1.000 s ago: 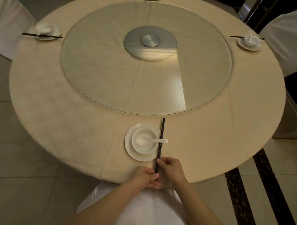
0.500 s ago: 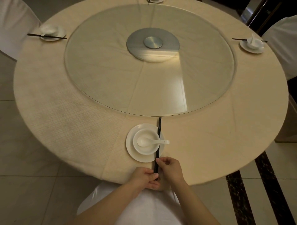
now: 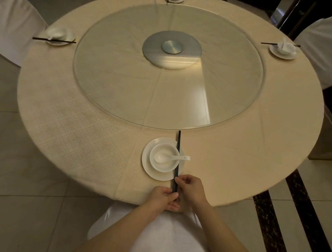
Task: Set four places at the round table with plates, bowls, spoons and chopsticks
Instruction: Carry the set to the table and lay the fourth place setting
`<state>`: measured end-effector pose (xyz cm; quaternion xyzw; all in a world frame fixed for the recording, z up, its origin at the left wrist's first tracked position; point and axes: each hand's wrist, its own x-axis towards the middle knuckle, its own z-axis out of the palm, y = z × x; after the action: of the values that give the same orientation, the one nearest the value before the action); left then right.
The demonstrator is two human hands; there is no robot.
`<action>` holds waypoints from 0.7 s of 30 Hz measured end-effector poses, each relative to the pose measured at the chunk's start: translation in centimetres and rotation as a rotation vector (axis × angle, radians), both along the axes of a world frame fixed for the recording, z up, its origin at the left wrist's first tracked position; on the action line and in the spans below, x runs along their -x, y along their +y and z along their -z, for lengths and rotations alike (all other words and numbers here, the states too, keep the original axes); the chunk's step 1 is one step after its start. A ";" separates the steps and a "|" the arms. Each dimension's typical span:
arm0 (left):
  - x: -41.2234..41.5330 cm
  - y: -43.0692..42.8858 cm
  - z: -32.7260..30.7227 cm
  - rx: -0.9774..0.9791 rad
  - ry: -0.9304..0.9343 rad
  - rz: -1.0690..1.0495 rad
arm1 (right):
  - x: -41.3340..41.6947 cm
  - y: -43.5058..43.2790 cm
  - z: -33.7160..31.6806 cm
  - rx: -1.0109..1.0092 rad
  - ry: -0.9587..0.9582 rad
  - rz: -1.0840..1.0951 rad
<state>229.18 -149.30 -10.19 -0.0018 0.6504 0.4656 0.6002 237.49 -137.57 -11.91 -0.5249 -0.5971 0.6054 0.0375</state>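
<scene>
While the left hand (image 3: 164, 197) pinches the near ends of the chopsticks (image 3: 177, 158) and the right hand (image 3: 190, 187) closes its fingers (image 3: 177, 180) on them a little farther up, the pair lies across the plate's (image 3: 149, 167) right rim, beside the bowl (image 3: 164, 165) and under the spoon (image 3: 170, 158) handle. Both grips likely serve to square the tips and aim them at the tabletop (image 3: 233, 161) centre, matching the other settings.

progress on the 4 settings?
Done: left setting and right setting each show plate, bowl, chopsticks; a far one is mostly cropped. In hand: both hands, left and right, pinch the near chopsticks across the near plate. Left: release them.
</scene>
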 end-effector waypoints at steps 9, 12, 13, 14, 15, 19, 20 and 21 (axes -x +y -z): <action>0.2 -0.1 0.5 -0.004 0.014 0.016 | 0.0 0.1 -0.1 0.012 -0.006 -0.009; 0.6 -0.2 0.4 0.028 0.046 0.021 | 0.0 0.1 -0.4 -0.004 -0.035 -0.024; 0.8 -0.3 0.3 0.047 0.073 0.030 | 0.1 0.1 -0.5 -0.023 -0.061 -0.041; 1.0 -0.4 0.2 0.065 0.107 0.046 | 0.1 0.1 -0.7 -0.049 -0.091 -0.062; 1.3 -0.7 0.1 0.082 0.146 0.070 | 0.1 0.1 -1.0 -0.084 -0.122 -0.091; 3.0 -2.1 -0.9 0.195 0.373 0.219 | -0.3 0.7 -2.3 -0.354 -0.385 -0.400; 3.8 -2.5 -1.4 0.227 0.463 0.275 | -0.4 1.1 -2.9 -0.412 -0.459 -0.485; 4.6 -2.9 -2.2 0.260 0.573 0.340 | -0.3 1.5 -3.6 -0.464 -0.518 -0.561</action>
<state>224.60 -152.16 -8.04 0.1607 0.8371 0.2540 0.4572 237.79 -136.10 -8.36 -0.4548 -0.8260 0.2909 -0.1622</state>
